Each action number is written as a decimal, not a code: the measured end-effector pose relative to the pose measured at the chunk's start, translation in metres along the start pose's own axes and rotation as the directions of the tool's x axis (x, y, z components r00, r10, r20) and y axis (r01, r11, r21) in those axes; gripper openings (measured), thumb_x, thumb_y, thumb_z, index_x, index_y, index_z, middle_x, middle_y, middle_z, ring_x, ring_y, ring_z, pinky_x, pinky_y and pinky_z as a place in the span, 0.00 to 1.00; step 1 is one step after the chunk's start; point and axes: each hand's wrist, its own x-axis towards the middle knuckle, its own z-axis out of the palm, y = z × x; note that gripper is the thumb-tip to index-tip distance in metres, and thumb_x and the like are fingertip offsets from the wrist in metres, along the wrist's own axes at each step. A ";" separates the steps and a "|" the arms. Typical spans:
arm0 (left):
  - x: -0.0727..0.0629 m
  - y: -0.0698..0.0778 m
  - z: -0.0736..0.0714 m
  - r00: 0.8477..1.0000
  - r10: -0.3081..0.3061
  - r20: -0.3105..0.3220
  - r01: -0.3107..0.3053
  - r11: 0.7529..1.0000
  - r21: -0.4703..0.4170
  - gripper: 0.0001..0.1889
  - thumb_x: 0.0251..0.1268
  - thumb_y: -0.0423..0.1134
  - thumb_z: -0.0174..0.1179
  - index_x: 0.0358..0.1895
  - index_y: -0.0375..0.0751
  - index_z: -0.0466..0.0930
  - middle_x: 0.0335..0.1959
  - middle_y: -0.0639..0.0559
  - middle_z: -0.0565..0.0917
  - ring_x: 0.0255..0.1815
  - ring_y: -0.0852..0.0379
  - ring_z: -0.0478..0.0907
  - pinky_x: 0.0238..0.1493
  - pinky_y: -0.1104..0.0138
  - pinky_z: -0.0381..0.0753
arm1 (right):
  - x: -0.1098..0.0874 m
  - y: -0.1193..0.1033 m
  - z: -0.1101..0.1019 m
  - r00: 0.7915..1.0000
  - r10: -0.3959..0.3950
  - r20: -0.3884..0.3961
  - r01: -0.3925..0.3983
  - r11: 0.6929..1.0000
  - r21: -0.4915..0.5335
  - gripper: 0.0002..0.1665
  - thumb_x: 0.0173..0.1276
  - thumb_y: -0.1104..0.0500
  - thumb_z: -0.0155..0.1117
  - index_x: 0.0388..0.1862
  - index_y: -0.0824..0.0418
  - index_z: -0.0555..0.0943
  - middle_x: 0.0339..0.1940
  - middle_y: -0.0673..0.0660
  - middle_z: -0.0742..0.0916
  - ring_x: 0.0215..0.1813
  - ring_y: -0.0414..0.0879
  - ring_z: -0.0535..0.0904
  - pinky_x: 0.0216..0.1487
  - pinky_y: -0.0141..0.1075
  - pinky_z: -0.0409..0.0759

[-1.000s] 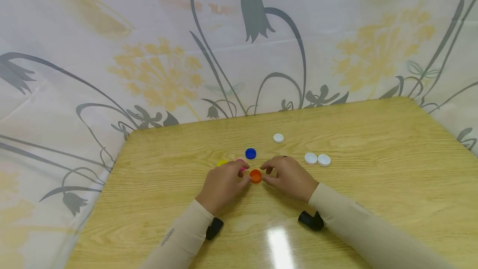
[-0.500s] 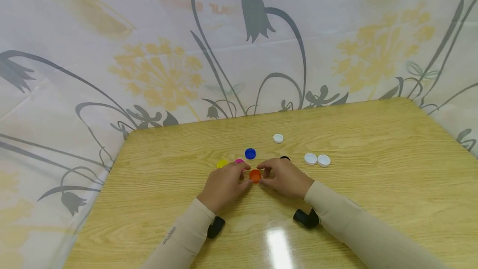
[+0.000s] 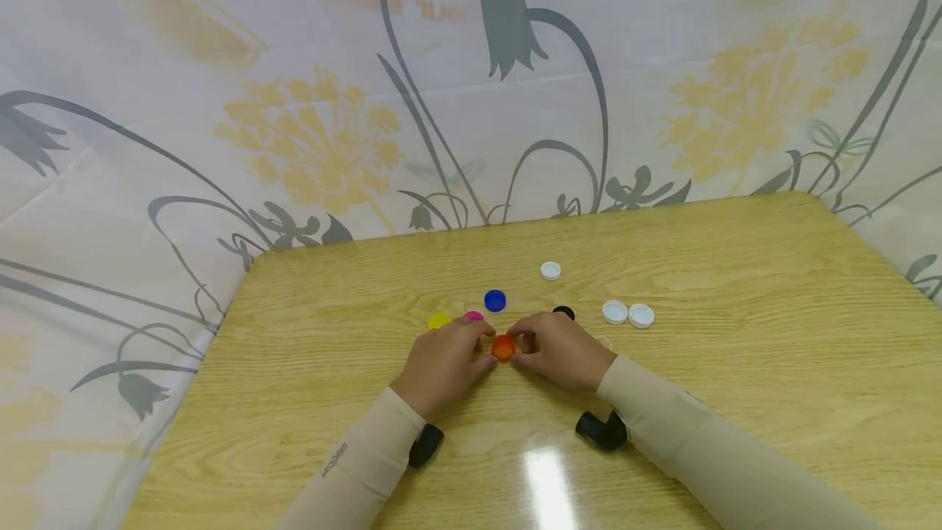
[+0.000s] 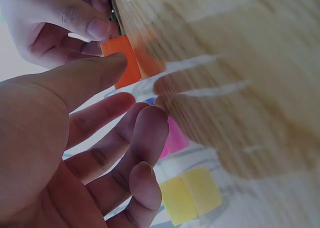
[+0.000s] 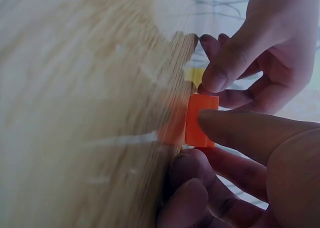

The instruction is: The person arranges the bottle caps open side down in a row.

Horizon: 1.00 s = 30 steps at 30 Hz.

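Observation:
An orange bottle cap (image 3: 504, 348) sits on the table between both hands, its hollow side up in the head view. My left hand (image 3: 443, 362) holds its left side with thumb and index finger, the other fingers loosely curled. From the right, my right hand (image 3: 562, 352) grips the cap between thumb and index finger. In the right wrist view, the right thumb covers part of the orange cap (image 5: 200, 130). Just beyond my left hand lie a pink cap (image 3: 473, 316) and a yellow cap (image 3: 439, 321), the pink one partly hidden. A black cap (image 3: 564, 312) peeks out behind my right hand.
A blue cap (image 3: 495, 300) lies farther back on the wooden table (image 3: 331, 293). One white cap (image 3: 550, 271) is near the back; two more white caps (image 3: 615, 312) lie side by side at right. A pale cap (image 3: 605, 343) shows beside the right hand. Patterned cloth (image 3: 309, 105) hangs behind.
My right hand has moved slightly left and closed in on the orange cap. The black and pale caps now show more behind it. My left hand has barely moved.

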 end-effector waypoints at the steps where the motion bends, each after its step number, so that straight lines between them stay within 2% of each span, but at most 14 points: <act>1: 0.000 0.000 0.000 1.000 0.004 -0.001 -0.004 1.000 0.002 0.15 0.64 0.47 0.68 0.49 0.44 0.85 0.35 0.54 0.85 0.32 0.60 0.81 0.33 0.66 0.80 | 0.000 0.000 0.000 1.000 0.000 0.002 0.000 1.000 -0.001 0.12 0.66 0.62 0.70 0.48 0.63 0.86 0.24 0.47 0.81 0.25 0.38 0.71 0.29 0.29 0.71; 8: 0.000 0.002 0.000 1.000 0.031 -0.006 -0.031 0.999 0.014 0.13 0.64 0.48 0.69 0.45 0.45 0.86 0.34 0.55 0.84 0.30 0.62 0.78 0.29 0.70 0.75 | 0.000 -0.003 0.001 1.000 -0.009 0.000 0.009 1.000 -0.007 0.12 0.65 0.62 0.70 0.47 0.64 0.86 0.24 0.47 0.82 0.25 0.37 0.72 0.29 0.29 0.71; 16: 0.000 0.002 -0.001 0.999 0.039 0.010 -0.040 0.999 0.012 0.13 0.64 0.48 0.68 0.45 0.45 0.85 0.33 0.56 0.84 0.29 0.62 0.78 0.30 0.71 0.75 | -0.002 -0.001 0.002 1.000 -0.023 -0.006 0.023 0.999 -0.022 0.12 0.66 0.60 0.70 0.47 0.63 0.86 0.24 0.46 0.82 0.26 0.37 0.72 0.30 0.29 0.73; 20: -0.002 0.002 -0.002 0.999 0.031 0.006 -0.031 1.000 0.000 0.13 0.64 0.47 0.68 0.47 0.45 0.85 0.35 0.55 0.86 0.31 0.62 0.80 0.31 0.69 0.77 | -0.002 -0.001 0.002 0.999 -0.041 -0.017 0.040 0.999 -0.023 0.13 0.66 0.60 0.70 0.48 0.62 0.86 0.28 0.46 0.84 0.28 0.36 0.74 0.33 0.28 0.75; 25: -0.004 0.002 -0.004 0.999 0.034 -0.032 -0.034 0.999 0.000 0.14 0.65 0.48 0.68 0.48 0.46 0.86 0.38 0.54 0.88 0.34 0.60 0.83 0.32 0.66 0.79 | -0.002 -0.004 0.001 0.997 -0.066 -0.042 0.065 0.997 -0.031 0.13 0.67 0.60 0.70 0.49 0.61 0.86 0.32 0.46 0.87 0.32 0.35 0.78 0.37 0.28 0.78; 30: -0.005 0.003 -0.006 0.997 0.040 -0.064 -0.042 0.999 -0.027 0.15 0.66 0.49 0.67 0.50 0.47 0.86 0.40 0.55 0.89 0.32 0.61 0.83 0.31 0.70 0.78 | -0.004 -0.005 -0.004 0.995 -0.083 -0.056 0.083 0.997 -0.009 0.15 0.68 0.61 0.69 0.52 0.61 0.86 0.42 0.52 0.90 0.35 0.36 0.83 0.39 0.27 0.80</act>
